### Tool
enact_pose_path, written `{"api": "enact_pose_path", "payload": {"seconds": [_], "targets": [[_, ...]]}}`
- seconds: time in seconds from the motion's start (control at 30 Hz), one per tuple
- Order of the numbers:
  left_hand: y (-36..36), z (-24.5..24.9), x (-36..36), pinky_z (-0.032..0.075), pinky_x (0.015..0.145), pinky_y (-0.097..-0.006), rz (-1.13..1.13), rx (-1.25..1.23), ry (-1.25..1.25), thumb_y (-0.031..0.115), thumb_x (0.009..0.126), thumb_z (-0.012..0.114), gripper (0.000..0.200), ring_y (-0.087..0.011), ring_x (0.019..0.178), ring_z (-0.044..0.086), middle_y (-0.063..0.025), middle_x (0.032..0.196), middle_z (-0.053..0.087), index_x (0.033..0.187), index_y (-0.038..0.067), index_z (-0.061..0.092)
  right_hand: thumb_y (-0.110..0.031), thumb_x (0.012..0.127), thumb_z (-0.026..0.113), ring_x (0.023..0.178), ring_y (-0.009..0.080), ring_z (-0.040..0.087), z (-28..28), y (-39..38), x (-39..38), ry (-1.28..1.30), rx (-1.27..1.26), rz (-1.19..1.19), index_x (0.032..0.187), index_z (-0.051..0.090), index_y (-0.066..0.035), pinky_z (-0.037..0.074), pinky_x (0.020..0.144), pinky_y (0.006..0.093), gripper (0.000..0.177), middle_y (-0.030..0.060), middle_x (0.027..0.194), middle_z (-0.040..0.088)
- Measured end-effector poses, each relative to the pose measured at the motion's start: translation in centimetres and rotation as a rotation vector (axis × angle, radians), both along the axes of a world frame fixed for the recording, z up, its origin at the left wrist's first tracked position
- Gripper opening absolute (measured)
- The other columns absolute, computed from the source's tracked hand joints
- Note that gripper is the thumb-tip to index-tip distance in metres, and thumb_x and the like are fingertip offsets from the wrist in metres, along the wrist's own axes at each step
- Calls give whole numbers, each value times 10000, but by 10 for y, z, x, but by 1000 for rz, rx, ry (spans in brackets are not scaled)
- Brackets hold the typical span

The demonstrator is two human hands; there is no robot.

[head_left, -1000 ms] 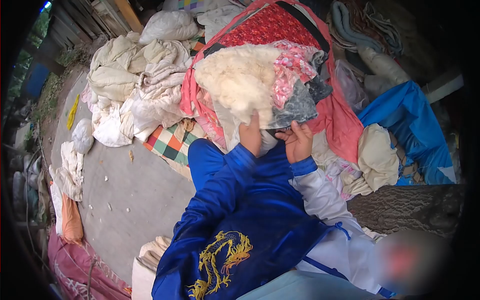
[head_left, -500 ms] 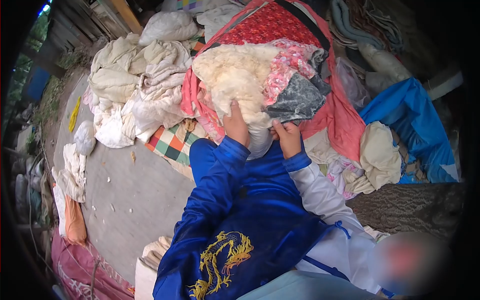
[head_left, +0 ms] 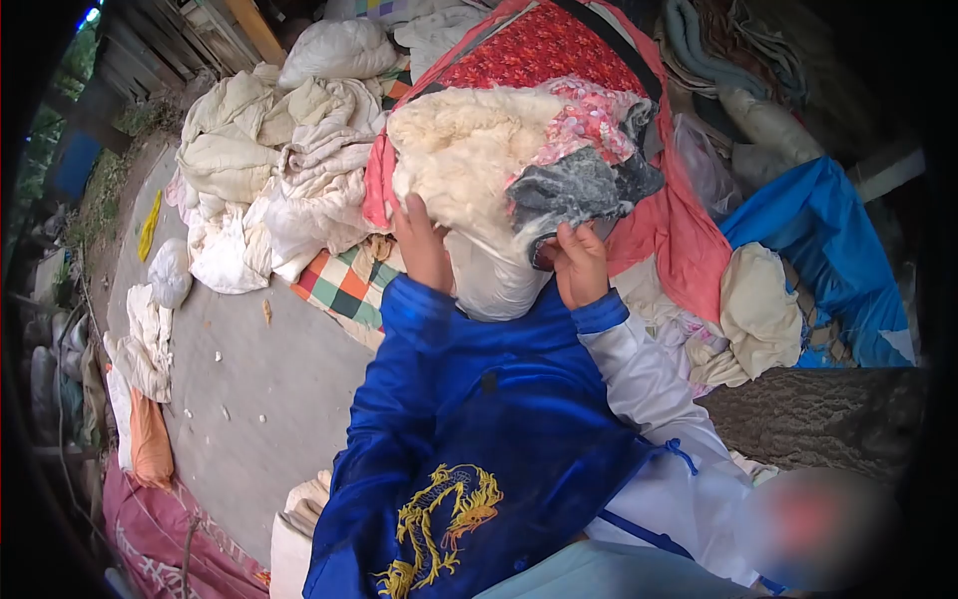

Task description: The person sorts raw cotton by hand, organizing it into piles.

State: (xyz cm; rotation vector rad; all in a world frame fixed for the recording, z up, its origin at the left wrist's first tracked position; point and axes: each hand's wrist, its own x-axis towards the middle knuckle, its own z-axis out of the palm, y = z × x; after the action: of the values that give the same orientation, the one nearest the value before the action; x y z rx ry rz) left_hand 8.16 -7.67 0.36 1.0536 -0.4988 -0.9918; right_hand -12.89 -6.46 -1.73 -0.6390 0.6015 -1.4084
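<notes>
A cream, fluffy sheet of wadding is spread over the pile in front of me. At its left edge is my left hand, open, with the fingers stretched out; part of them is hidden by the angle. My right hand pinches the edge of a dark grey cloth with whitish fluff on it. Pink floral cloth joins the grey piece and the wadding at the upper right. Below the wadding, a white rounded bundle rests against my blue clothing.
Behind the wadding lies a red patterned quilt with coral cloth around it. Cream fabrics are heaped on the left. A blue tarp stands to the right. Grey ground carries small white scraps.
My left hand has shifted left from the wadding's middle to its edge. The grey cloth's lower part has been drawn left and down in my right hand, bunching it.
</notes>
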Motion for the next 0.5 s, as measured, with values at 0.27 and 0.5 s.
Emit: {"api": "enact_pose_path", "payload": {"seconds": [0.27, 0.5], "targets": [[95, -72, -94, 461, 795, -287, -45, 111, -255, 315, 897, 691, 567, -152, 887, 550, -118, 1020, 567, 1256, -46, 442, -169, 983, 553, 851, 163, 628, -9, 26, 7, -105, 80, 142, 977, 606, -38, 495, 790, 328, 141, 56, 909, 643], [62, -64, -92, 456, 874, -342, -233, 156, -144, 309, 1002, 522, 429, -231, 1005, 595, -162, 1158, 629, 1213, -63, 559, -186, 990, 510, 1000, 204, 617, -21, 43, 11, -422, 290, 245, 1123, 603, -40, 468, 892, 370, 218, 82, 1065, 665]]}}
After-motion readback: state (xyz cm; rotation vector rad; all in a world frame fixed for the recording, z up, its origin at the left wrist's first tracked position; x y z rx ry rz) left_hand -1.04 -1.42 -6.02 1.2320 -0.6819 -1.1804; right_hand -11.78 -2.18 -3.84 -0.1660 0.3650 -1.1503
